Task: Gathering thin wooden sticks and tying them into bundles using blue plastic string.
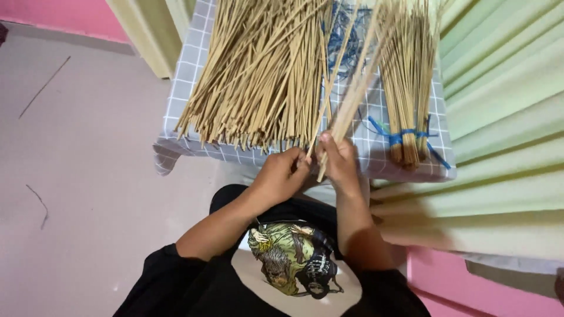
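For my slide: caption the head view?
Both hands gather thin sticks beside a loose pile.

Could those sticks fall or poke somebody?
Maybe. The loose pile of sticks hangs a little over the table edge, so a bump might tip some onto the floor. The right hand grips a thin bunch of sticks with the left hand beside it; the thin ends could poke or splinter fingers. The tied bundle looks safer.

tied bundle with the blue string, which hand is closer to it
Right. The right hand grips a few sticks just left of the tied bundle; the left hand is farther left, below the loose pile.
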